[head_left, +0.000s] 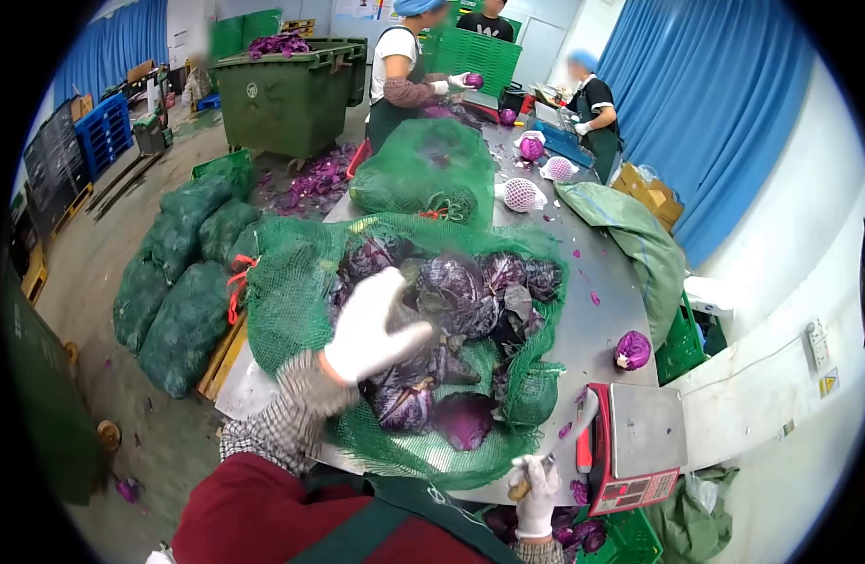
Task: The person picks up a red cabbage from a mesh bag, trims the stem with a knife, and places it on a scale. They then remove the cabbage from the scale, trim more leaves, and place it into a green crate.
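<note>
My left hand (371, 329), in a white glove, reaches over an opened green net sack (291, 291) full of red cabbages (451, 291); its fingers are spread and rest on or just above one dark head. My right hand (536, 493), also gloved, is closed on a knife (568, 432) with a wooden handle, blade pointing up toward the scale, at the near table edge. A trimmed red cabbage (632, 350) lies alone on the steel table (601, 273) to the right.
A red-sided scale (634, 446) stands at the near right. Another full green sack (423, 174) lies farther up the table, with netted cabbages (522, 195) beyond. Two people work at the far end. Stacked sacks (183, 273) and a green bin (282, 94) stand left.
</note>
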{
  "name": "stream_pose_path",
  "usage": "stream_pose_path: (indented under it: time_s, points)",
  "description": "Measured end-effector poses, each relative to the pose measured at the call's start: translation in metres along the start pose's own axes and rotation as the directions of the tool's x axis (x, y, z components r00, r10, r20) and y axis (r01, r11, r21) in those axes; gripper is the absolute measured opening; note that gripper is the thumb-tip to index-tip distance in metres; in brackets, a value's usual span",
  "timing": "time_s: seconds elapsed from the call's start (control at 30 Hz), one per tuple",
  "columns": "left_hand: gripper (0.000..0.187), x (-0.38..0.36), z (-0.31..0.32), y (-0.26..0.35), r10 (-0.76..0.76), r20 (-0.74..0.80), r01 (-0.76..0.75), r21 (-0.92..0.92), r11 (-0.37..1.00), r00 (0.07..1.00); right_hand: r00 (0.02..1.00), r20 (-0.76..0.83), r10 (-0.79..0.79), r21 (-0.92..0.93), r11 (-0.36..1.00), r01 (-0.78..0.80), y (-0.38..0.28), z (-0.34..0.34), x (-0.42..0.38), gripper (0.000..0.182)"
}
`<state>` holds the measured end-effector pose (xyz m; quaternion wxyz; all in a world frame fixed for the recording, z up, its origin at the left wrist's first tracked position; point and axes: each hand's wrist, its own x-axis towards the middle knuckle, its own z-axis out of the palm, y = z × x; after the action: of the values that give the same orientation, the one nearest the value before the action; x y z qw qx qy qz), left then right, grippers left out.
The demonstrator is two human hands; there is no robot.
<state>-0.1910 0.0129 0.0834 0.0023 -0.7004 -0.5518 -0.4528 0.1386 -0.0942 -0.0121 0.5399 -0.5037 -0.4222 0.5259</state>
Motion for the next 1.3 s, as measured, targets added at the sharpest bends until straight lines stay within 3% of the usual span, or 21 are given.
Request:
stream_pose_path:
  time_s: [0.03, 0.07, 0.13, 0.27, 0.33, 0.37, 0.4, 0.5, 0.6, 0.67, 0.7, 0.8, 0.87, 0.9, 0.97, 1.0, 1.03, 1.1, 1.17, 1.23, 1.3]
  points:
    - [0.063, -0.012, 0.042, -0.061, 0.038, -0.135, 0.003, 0.292, 0.957, 0.990, 1.000, 0.029, -0.002, -0.062, 0.998, 0.004, -0.001, 0.008, 0.006, 0.021]
    - [0.067, -0.006, 0.033, -0.064, -0.326, 0.298, 0.339, 0.007, 0.941, 0.897, 0.998, 0.060, -0.004, -0.124, 0.992, 0.012, -0.001, 0.015, 0.011, 0.022]
    - [0.071, -0.009, 0.016, -0.038, -0.239, 0.351, 0.237, 0.051, 0.970, 0.905, 0.993, 0.108, 0.038, -0.058, 0.998, -0.032, -0.002, 0.032, 0.022, 0.025]
    - [0.067, -0.057, -0.004, 0.002, 0.322, 0.080, -0.304, -0.178, 0.936, 0.943, 0.971, 0.202, 0.126, 0.164, 0.973, -0.161, 0.001, 0.071, 0.045, 0.025]
    - [0.074, -0.087, -0.008, 0.006, 0.327, 0.135, -0.295, -0.212, 0.932, 0.935, 0.922, 0.381, 0.071, 0.058, 0.993, -0.100, 0.056, 0.064, 0.062, 0.023]
    - [0.078, -0.105, 0.000, 0.004, 0.199, 0.106, -0.154, -0.333, 0.930, 0.974, 0.881, 0.334, 0.335, 0.108, 0.915, -0.389, 0.050, 0.072, 0.052, 0.021]
    - [0.082, -0.113, 0.000, 0.007, 0.064, 0.093, -0.015, -0.452, 0.892, 0.994, 0.934, 0.330, 0.138, 0.171, 0.964, -0.203, 0.056, 0.085, 0.048, 0.020]
    - [0.087, -0.113, 0.000, 0.023, 0.265, 0.089, -0.205, -0.419, 0.885, 0.960, 0.929, 0.345, -0.133, -0.048, 0.986, 0.159, 0.044, 0.084, 0.027, 0.025]
    - [0.088, -0.093, 0.017, 0.051, 0.414, 0.019, -0.330, -0.572, 0.751, 0.910, 0.937, 0.349, 0.022, 0.329, 0.933, -0.144, -0.013, 0.065, 0.006, 0.052]
    - [0.092, -0.082, 0.046, 0.070, 0.503, -0.004, -0.363, -0.697, 0.618, 0.864, 0.991, 0.137, -0.006, 0.477, 0.877, -0.060, -0.039, 0.050, -0.020, 0.042]
    - [0.093, -0.083, 0.062, 0.078, 0.494, 0.096, -0.266, -0.745, 0.612, 0.864, 0.935, -0.354, 0.030, 0.322, 0.942, 0.092, -0.068, 0.069, -0.039, 0.025]
    - [0.089, -0.092, 0.103, 0.096, 0.428, 0.426, 0.068, -0.767, 0.638, 0.797, 0.935, -0.354, 0.008, 0.119, 0.992, 0.036, -0.018, -0.003, -0.058, 0.049]
    - [0.078, -0.093, 0.137, 0.089, 0.436, 0.624, 0.406, -0.768, 0.495, 0.649, 0.874, -0.460, -0.154, -0.127, 0.986, 0.107, 0.051, -0.046, -0.050, 0.023]
    - [0.076, -0.100, 0.154, 0.083, 0.414, 0.684, 0.369, -0.696, 0.616, 0.600, 0.903, -0.420, 0.089, -0.052, 0.991, -0.122, 0.084, -0.082, -0.039, 0.011]
    - [0.080, -0.101, 0.160, 0.084, 0.444, 0.714, 0.181, -0.615, 0.767, 0.541, 0.779, -0.479, -0.405, -0.497, 0.856, 0.140, 0.086, -0.018, -0.067, 0.009]
    - [0.085, -0.099, 0.156, 0.087, 0.487, 0.688, 0.053, -0.604, 0.795, 0.538, 0.857, -0.368, -0.361, -0.558, 0.823, 0.107, 0.069, -0.008, -0.078, 0.010]
    - [0.091, -0.110, 0.155, 0.090, 0.450, 0.681, -0.079, -0.502, 0.861, 0.578, 0.780, 0.230, -0.581, -0.958, 0.005, 0.286, 0.050, -0.009, -0.083, 0.017]
    - [0.099, -0.117, 0.145, 0.097, 0.396, 0.702, -0.171, -0.371, 0.913, 0.592, 0.795, 0.171, -0.583, -0.983, -0.043, 0.179, 0.041, -0.005, -0.087, 0.015]
    - [0.105, -0.107, 0.143, 0.097, 0.357, 0.794, -0.187, -0.304, 0.934, 0.492, 0.867, -0.423, -0.264, -0.441, 0.896, 0.058, 0.016, -0.001, -0.082, 0.009]
    - [0.105, -0.113, 0.150, 0.086, 0.429, 0.744, -0.236, -0.358, 0.903, 0.512, 0.857, -0.512, -0.058, -0.147, 0.989, -0.021, 0.008, -0.027, -0.083, 0.010]
    - [0.104, -0.115, 0.149, 0.079, 0.469, 0.707, -0.259, -0.392, 0.883, 0.528, 0.757, -0.641, -0.128, -0.258, 0.964, -0.055, 0.026, -0.057, -0.083, 0.011]
